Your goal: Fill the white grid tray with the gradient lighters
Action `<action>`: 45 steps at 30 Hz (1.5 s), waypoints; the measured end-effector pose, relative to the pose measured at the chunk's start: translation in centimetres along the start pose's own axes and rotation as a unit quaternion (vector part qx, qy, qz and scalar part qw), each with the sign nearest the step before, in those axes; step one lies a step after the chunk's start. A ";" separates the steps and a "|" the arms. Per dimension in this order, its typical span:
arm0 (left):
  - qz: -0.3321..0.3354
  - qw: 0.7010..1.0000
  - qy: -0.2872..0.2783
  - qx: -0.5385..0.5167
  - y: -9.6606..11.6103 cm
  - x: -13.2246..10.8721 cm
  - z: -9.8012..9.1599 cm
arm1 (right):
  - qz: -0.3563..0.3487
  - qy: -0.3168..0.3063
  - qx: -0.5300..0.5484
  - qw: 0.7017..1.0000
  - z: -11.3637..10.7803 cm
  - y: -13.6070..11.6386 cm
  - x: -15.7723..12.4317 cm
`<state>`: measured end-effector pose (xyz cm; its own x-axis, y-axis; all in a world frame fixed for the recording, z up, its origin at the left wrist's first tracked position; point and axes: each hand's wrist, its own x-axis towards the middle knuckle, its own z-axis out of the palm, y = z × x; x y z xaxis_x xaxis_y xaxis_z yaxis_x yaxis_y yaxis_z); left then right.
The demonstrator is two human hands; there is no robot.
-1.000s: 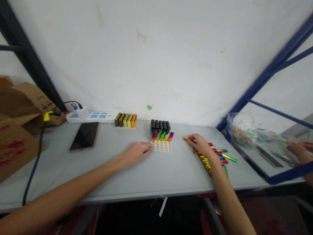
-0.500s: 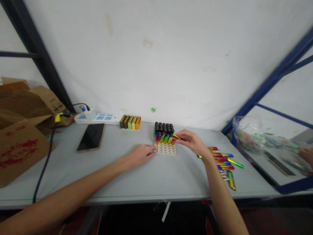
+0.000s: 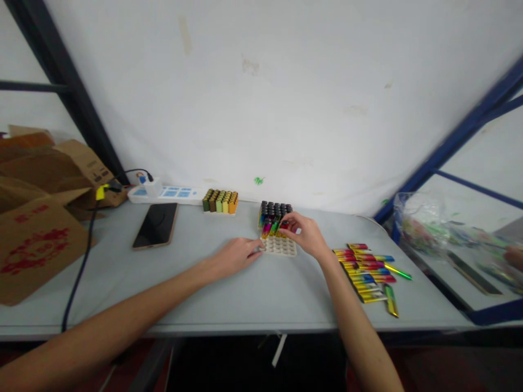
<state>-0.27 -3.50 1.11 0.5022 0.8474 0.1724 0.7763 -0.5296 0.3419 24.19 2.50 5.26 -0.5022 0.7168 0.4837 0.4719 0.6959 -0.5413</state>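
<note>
A white holed tray (image 3: 281,249) lies mid-table, with empty holes in its near part. Black-topped, shiny rainbow lighters (image 3: 276,209) stand packed in rows towards its far side. At the tray's left edge, my left hand (image 3: 239,256) is closed, its thumb and fingertips gripping the rim. My right hand (image 3: 305,233) reaches over the tray from the right, fingers pinched on a reddish lighter (image 3: 285,224) at the near row; the fingers partly hide it. Right of that hand, several loose metallic lighters (image 3: 368,267) lie flat in a pile.
Green, brown and yellow lighters (image 3: 220,200) stand in another tray by the wall. A phone (image 3: 157,225) lies left of it, before a white power strip (image 3: 175,194). An open cardboard box (image 3: 44,239) and black cable (image 3: 84,261) take the left end. Another person's hand (image 3: 514,257) shows far right.
My right hand has moved left and inward with the lighter, from the tray's right edge to over its near row. My left hand stays at the tray's left edge. The view has shifted slightly.
</note>
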 end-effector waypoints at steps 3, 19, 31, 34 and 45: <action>0.000 1.000 0.000 0.007 0.0 0.0 0.0 | -0.015 0.013 -0.012 1.000 0.2 -0.3 -0.2; 0.006 1.000 0.003 0.004 0.1 0.0 -0.1 | -0.038 0.032 -0.056 0.997 1.7 -0.3 -0.2; 0.008 1.000 -0.002 0.010 -0.2 0.0 0.1 | 0.007 0.082 -0.078 0.994 -2.3 0.3 -0.9; 0.009 1.000 -0.004 0.005 -0.3 0.0 0.1 | 0.066 0.074 -0.114 0.989 -6.2 2.8 -3.2; -0.001 1.000 -0.004 0.001 -0.3 0.2 0.1 | 0.173 -0.139 -0.169 0.960 -12.3 7.2 -12.9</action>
<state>-0.36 -3.22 0.90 0.5038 0.8480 0.1649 0.7775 -0.5283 0.3411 42.97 -1.22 3.53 -0.4248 0.9011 0.0870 0.8302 0.4261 -0.3594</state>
